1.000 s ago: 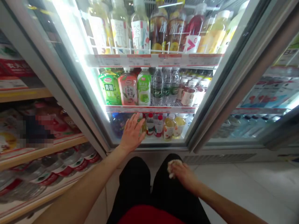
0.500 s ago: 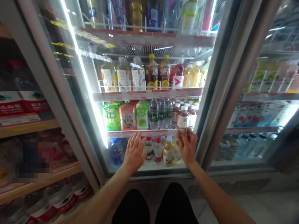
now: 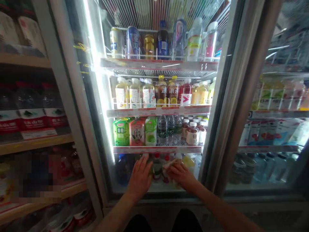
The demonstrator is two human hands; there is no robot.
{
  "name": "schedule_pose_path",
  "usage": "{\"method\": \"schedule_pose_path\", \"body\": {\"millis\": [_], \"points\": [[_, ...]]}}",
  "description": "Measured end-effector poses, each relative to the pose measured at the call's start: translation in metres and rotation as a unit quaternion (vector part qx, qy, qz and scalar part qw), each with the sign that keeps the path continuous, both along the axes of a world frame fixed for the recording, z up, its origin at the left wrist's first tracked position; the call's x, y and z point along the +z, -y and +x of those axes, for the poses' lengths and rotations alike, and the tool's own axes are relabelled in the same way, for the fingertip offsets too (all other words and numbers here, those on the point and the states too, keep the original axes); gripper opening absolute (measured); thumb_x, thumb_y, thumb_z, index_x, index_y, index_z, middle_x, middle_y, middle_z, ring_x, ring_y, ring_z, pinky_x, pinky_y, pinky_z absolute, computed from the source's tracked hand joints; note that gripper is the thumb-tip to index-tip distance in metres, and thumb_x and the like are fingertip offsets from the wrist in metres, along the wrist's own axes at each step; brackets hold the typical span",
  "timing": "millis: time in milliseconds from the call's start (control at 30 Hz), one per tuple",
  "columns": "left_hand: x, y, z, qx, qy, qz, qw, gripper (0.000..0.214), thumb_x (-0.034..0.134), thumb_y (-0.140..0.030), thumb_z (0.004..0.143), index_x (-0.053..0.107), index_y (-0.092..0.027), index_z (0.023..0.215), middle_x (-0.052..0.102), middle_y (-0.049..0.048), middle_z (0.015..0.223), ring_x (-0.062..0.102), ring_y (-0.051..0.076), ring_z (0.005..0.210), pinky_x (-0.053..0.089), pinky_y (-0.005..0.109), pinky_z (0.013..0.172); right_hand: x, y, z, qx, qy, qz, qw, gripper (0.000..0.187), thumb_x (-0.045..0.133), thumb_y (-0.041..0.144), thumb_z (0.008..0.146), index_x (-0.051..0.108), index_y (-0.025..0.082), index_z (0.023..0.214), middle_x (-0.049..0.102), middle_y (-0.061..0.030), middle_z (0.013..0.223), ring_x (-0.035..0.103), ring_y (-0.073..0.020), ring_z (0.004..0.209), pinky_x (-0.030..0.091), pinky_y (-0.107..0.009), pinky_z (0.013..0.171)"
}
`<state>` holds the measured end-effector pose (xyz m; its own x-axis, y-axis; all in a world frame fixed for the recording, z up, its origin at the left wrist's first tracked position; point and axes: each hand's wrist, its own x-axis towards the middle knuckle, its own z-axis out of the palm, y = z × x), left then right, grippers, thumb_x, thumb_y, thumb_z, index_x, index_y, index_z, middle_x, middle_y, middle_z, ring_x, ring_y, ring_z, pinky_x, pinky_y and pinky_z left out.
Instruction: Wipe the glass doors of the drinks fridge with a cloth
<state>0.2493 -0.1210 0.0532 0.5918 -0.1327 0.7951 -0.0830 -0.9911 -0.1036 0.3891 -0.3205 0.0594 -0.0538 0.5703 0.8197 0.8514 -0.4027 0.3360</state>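
Observation:
I face a lit drinks fridge with a glass door (image 3: 154, 129). My left hand (image 3: 140, 176) lies flat and open on the lower glass, fingers spread, in front of the bottom-shelf bottles. My right hand (image 3: 180, 174) is beside it, closed on a pale crumpled cloth (image 3: 169, 163) pressed against the glass. Behind the glass, small bottles (image 3: 158, 167) with red and white caps stand on the bottom shelf. Above them sit green and pink tea bottles (image 3: 135, 132) and water bottles (image 3: 167, 130).
A metal door frame (image 3: 236, 106) separates this fridge from a second fridge (image 3: 272, 129) on the right. On the left, wooden shelves (image 3: 36, 141) hold packs of bottled water. Upper fridge shelves carry cans (image 3: 149, 43) and juice bottles (image 3: 169, 91).
My right hand rose from my knee to the glass with the cloth and has moved left and down, next to my left hand. The view tilted upward, showing higher shelves.

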Motion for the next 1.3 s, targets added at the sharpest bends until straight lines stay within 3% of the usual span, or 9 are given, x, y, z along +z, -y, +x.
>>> {"method": "schedule_pose_path", "body": {"millis": [100,200,333,500,667,833,1000,1200,1300], "points": [[0.008,0.014,0.006,-0.070,0.007,-0.017,0.997,0.048,0.042,-0.012,0.078,0.043,-0.017,0.126,0.046,0.0125,0.135,0.038,0.022,0.129,0.038,0.040,0.103,-0.001,-0.018,-0.014,0.021,-0.046,-0.054,0.997,0.032,0.050,0.019,0.083,0.060,0.024,0.112,0.061,-0.0045,0.115,0.050,-0.0202,0.110,0.040,-0.040,0.099],[0.021,0.033,0.028,-0.107,0.036,-0.098,0.989,0.053,0.039,-0.016,0.083,0.029,-0.015,0.135,0.043,0.0147,0.136,0.037,0.021,0.129,0.040,0.039,0.102,0.036,-0.035,-0.016,0.084,-0.085,-0.038,0.992,0.034,0.043,0.016,0.084,0.057,0.015,0.115,0.050,-0.0125,0.131,0.038,-0.0208,0.127,0.038,-0.041,0.103],[0.042,0.044,0.060,-0.097,0.071,-0.131,0.984,0.052,0.038,-0.025,0.088,0.026,-0.017,0.137,0.048,0.0145,0.130,0.044,0.024,0.122,0.041,0.043,0.099,0.074,-0.021,-0.009,0.134,-0.076,-0.034,0.987,0.033,0.037,0.012,0.086,0.058,0.019,0.110,0.043,-0.0092,0.138,0.038,-0.0165,0.129,0.040,-0.037,0.102],[0.087,0.047,0.086,-0.076,0.144,-0.111,0.980,0.039,0.042,-0.026,0.088,0.044,-0.017,0.125,0.052,0.0130,0.118,0.048,0.023,0.109,0.042,0.041,0.094,0.096,0.036,0.019,-0.070,-0.014,0.150,0.986,0.043,0.042,0.018,0.086,0.044,0.019,0.129,0.034,-0.0133,0.144,0.029,-0.0255,0.134,0.027,-0.052,0.106],[0.134,0.047,0.105,-0.042,0.274,-0.141,0.950,0.038,0.047,-0.031,0.086,0.047,-0.014,0.120,0.049,0.0137,0.117,0.046,0.023,0.109,0.041,0.040,0.093,0.107,0.049,0.046,-0.189,-0.029,0.199,0.961,0.056,0.041,0.028,0.089,0.025,0.021,0.142,0.029,-0.0143,0.146,0.021,-0.0272,0.137,0.024,-0.052,0.106],[0.108,0.072,0.111,-0.068,0.185,0.071,0.978,0.023,0.045,-0.030,0.086,0.060,-0.019,0.100,0.057,0.0087,0.111,0.051,0.020,0.099,0.042,0.038,0.087,0.099,0.036,0.046,-0.188,-0.029,0.217,0.957,0.062,0.038,0.030,0.091,0.013,0.019,0.145,0.021,-0.0153,0.149,0.011,-0.0279,0.139,0.020,-0.055,0.107],[0.073,0.080,0.117,-0.132,0.159,0.228,0.952,0.021,0.049,-0.021,0.082,0.060,-0.024,0.100,0.059,-0.0014,0.119,0.048,0.014,0.112,0.035,0.034,0.102,0.102,0.060,0.052,-0.226,-0.005,0.163,0.961,0.058,0.039,0.028,0.090,0.018,0.023,0.144,0.034,-0.0118,0.145,0.025,-0.0245,0.136,0.021,-0.050,0.108],[0.094,-0.001,0.085,-0.031,0.215,0.098,0.971,0.022,0.052,-0.027,0.080,0.057,-0.015,0.099,0.057,0.0130,0.119,0.047,0.025,0.116,0.036,0.046,0.102,0.101,0.062,0.050,-0.225,-0.020,0.174,0.959,0.061,0.040,0.031,0.090,0.017,0.021,0.145,0.029,-0.0128,0.147,0.022,-0.0263,0.137,0.022,-0.051,0.107],[0.095,-0.018,0.066,0.000,0.235,0.016,0.972,0.025,0.050,-0.032,0.082,0.056,-0.012,0.096,0.050,0.0196,0.125,0.040,0.030,0.124,0.038,0.048,0.099,0.099,0.047,0.044,-0.216,-0.036,0.200,0.955,0.062,0.039,0.033,0.090,0.015,0.019,0.145,0.024,-0.0144,0.149,0.019,-0.0284,0.138,0.023,-0.053,0.106]]}}
